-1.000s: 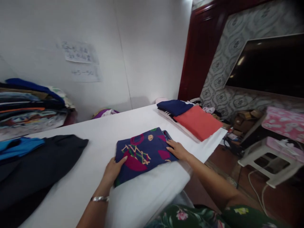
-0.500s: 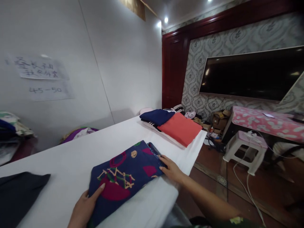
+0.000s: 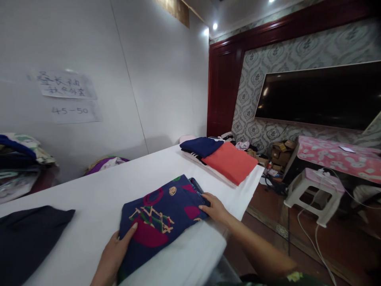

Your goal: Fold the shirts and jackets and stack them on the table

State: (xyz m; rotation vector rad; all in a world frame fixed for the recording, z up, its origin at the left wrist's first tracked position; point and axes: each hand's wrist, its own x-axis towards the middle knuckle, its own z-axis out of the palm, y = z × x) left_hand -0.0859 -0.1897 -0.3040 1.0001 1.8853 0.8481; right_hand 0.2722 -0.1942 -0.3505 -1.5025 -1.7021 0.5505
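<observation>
A folded navy garment (image 3: 157,218) with magenta, green and tan patterns lies on the near part of the white-covered table. My left hand (image 3: 114,252) holds its left edge, thumb on top and the other fingers hidden beneath. At the opposite edge, my right hand (image 3: 216,208) grips the garment by the side, thumb and fingertips on the cloth. Just beyond that edge, layered folds of the garment show. Farther back on the table, a folded coral garment (image 3: 230,163) and a folded dark blue one (image 3: 202,146) rest on a low pile.
Dark cloth (image 3: 32,238) lies at the table's left. White covering (image 3: 184,254) hangs at the near edge. Clothes are heaped beyond the table at left. On the floor to the right stand a stool (image 3: 317,186) with cables and several cardboard boxes (image 3: 279,153).
The view has turned slightly left, so everything sits a little further right. Both hands keep their hold on the navy garment, which stays about where it was on the table.
</observation>
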